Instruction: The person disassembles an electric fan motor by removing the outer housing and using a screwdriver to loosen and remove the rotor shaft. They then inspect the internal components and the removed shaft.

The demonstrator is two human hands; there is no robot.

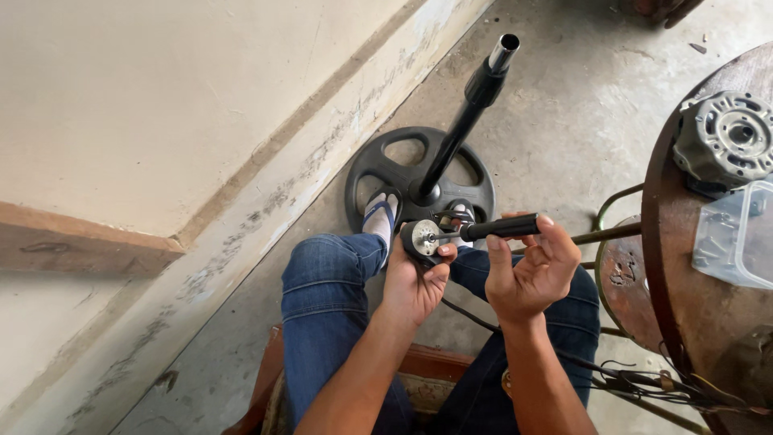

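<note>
Hands over the lap, seated person in jeans, head view looking down. Left hand (415, 282) is palm up, fingers curled round a small round metal part (421, 238) — black rim, silver face with a hub in the middle. Thumb presses against its lower right edge, so the grip is closed on the part. Right hand (531, 270) holds a screwdriver (487, 230) by its black handle, which lies across the fingertips with the thumb on top; fingers are loosely curled, not a full fist. The shaft points left and its tip meets the part's face near the hub. Exact contact point is too small to tell.

Part and tool sit above the knees, just in front of a black fan stand base (419, 181) on the concrete floor (555, 113). A black pole (463, 129) with a chrome top rises from the base centre, tilted toward the camera. One sandalled foot (381, 216) rests on the base's near-left rim.

Right side — round wooden table (684, 282). A grey motor housing (725, 141) lies at its far edge, a clear plastic box (737, 238) just beside it, nearer. Loose wires (644, 379) trail below the table's near edge. Cream wall (161, 105) runs along the left.
</note>
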